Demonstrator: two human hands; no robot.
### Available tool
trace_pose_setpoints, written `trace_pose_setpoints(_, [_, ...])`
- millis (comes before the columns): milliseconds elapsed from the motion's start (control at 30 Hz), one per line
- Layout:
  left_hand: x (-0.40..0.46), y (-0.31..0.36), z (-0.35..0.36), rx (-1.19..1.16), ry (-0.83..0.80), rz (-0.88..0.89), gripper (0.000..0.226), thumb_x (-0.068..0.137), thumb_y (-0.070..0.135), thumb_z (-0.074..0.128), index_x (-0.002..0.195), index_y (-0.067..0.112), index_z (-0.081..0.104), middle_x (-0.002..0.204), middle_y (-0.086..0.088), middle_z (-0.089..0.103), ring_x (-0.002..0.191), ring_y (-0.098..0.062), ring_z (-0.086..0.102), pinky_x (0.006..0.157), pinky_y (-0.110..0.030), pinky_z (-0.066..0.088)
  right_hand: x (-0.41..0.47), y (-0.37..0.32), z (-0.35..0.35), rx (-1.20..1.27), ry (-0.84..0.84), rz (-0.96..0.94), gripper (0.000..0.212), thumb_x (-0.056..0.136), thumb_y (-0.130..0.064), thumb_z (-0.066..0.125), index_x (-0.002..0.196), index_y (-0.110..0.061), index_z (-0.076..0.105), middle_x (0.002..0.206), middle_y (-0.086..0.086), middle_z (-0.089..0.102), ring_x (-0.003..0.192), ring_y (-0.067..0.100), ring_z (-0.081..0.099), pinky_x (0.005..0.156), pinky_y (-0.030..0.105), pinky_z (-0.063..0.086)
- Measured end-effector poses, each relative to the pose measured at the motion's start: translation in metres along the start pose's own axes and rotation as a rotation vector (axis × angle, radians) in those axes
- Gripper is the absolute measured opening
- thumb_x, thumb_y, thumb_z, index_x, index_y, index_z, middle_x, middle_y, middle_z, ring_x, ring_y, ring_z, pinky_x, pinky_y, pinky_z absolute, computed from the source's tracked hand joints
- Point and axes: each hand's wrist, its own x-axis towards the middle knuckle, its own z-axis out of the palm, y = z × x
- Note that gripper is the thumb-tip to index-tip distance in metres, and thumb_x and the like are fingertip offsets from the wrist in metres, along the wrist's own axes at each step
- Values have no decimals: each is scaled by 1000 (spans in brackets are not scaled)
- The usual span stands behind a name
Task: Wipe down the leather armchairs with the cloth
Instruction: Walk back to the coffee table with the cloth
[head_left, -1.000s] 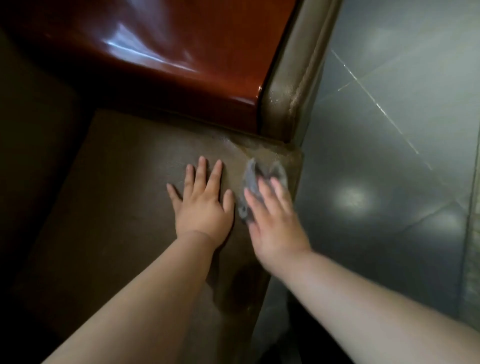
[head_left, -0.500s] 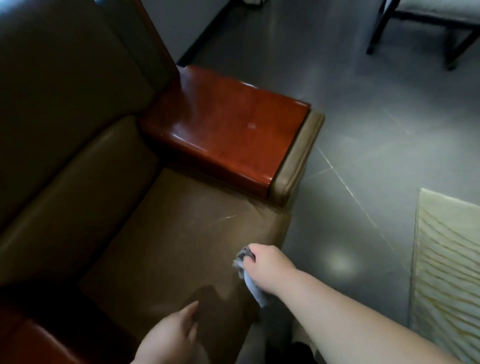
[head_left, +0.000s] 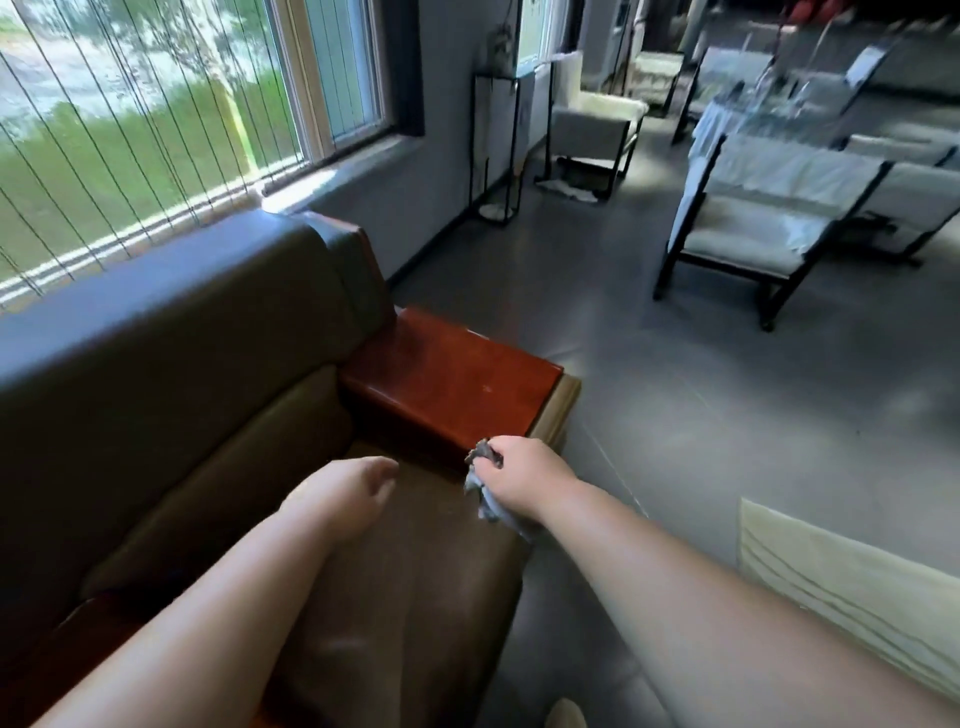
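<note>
A brown leather armchair fills the left and lower middle of the head view, with a glossy red wooden armrest on its right side. My right hand grips a bunched grey cloth just above the seat's front right corner, below the armrest's front end. My left hand hovers over the seat cushion with loosely curled fingers and holds nothing.
A window with thin vertical cords sits behind the chair back. Grey floor lies to the right. A pale rug lies at lower right. White-cushioned, black-framed chairs and a thin metal stand stand farther off.
The view has risen from the seat to the room. My left hand lifted off the cushion. My right hand went from pressing the cloth flat to gripping it bunched.
</note>
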Motion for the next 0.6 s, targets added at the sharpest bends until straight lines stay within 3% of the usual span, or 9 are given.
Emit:
trace_pose_setpoints(200, [-35,63,-109,22,215,162,41,104,46,51,144,38,60,132,12,70,123,-15,64,106,-31,51,-63,-44,-96,5,210,-66,38,83,-55,42,91,-30,69,87,-5,77,86,21,72,86,38,59])
trace_pose_setpoints(400, [-81,143,-177,25,276,340,38,104,43,55,139,33,65,126,9,72,116,-16,67,104,-32,52,-147,-64,-184,-96,417,-92,26,86,-48,49,85,-30,67,87,-8,73,85,23,67,73,32,53])
trace_pose_setpoints(600, [-129,231,-219,53,333,471,35,104,40,54,134,30,68,121,6,73,114,-20,66,98,-30,52,-220,-39,-263,-127,566,-56,28,86,-49,49,89,-27,66,90,-7,72,87,24,66,79,35,57])
